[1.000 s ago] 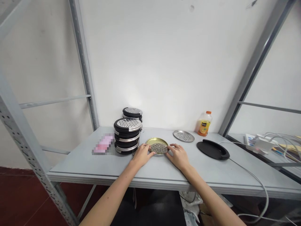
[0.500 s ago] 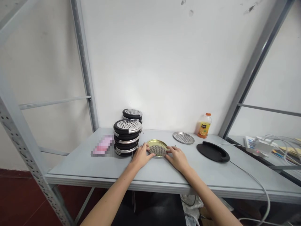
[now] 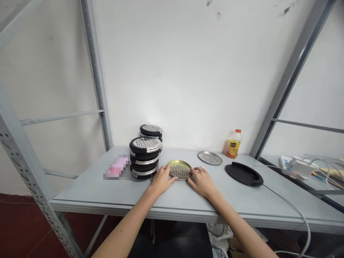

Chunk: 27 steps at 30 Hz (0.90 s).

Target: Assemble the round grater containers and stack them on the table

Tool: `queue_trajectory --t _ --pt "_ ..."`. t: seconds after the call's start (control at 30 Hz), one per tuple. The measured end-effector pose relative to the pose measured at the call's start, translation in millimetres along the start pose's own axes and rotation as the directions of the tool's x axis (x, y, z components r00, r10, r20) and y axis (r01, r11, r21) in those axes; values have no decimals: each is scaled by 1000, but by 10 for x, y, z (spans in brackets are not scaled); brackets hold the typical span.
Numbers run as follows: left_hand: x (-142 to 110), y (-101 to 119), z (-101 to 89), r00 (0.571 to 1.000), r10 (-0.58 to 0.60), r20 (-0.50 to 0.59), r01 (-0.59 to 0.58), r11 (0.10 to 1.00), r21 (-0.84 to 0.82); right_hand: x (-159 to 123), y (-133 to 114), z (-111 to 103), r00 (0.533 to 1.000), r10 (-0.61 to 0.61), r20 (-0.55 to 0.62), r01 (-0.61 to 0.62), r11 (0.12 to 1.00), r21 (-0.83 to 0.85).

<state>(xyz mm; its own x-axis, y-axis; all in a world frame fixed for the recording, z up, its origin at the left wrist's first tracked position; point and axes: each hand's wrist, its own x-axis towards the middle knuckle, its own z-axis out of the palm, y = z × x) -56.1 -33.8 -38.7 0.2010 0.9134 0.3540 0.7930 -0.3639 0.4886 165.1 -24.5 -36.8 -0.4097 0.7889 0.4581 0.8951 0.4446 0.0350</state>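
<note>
A shallow gold-coloured round dish [image 3: 174, 162] lies on the table between my hands, with a grey metal grater plate [image 3: 180, 172] of raised teeth inside it. My left hand [image 3: 160, 180] holds the left rim, its thumb along the near edge and its fingers at the side. On the right rim, my right hand [image 3: 201, 181] grips with bent fingers and thumb. Left of my left hand stands a stack of round graters [image 3: 145, 157] with black edges, silver perforated tops and wire clasps. A second stack [image 3: 151, 129] is partly hidden behind it.
A loose silver grater plate [image 3: 210, 157] lies back right, near a juice bottle [image 3: 233, 145] with an orange cap. Farther right is a black oval tray-like base [image 3: 242, 173] beside a white cable [image 3: 292, 206]. A blurred pink item [image 3: 116, 167] lies left. Metal shelf posts [image 3: 98, 71] flank the table.
The grater plate appears to sit flatter inside the gold dish. My right hand's fingers have shifted slightly at the rim; my left hand stays almost in place.
</note>
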Motion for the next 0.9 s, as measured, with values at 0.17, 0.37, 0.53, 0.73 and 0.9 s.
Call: queue_trajectory --t 0.17,0.37,0.53,0.73,0.9 --pt "11 -25 26 1000 13 2 -13 999 33 1 -17 -8 1000 -13 20 13 1000 -15" --pt "14 -10 33 1000 22 18 -23 996 90 -20 -26 8 999 -23 37 24 999 -21" --pt "15 28 25 999 41 18 -43 989 140 -27 -21 19 999 -21 33 21 1000 -4" --pt "9 27 25 998 56 19 -58 990 131 -11 -31 8 999 -14 47 14 1000 -4" --pt "4 -20 52 995 83 -45 -83 996 19 -9 -36 3 999 -2 43 2 1000 6"
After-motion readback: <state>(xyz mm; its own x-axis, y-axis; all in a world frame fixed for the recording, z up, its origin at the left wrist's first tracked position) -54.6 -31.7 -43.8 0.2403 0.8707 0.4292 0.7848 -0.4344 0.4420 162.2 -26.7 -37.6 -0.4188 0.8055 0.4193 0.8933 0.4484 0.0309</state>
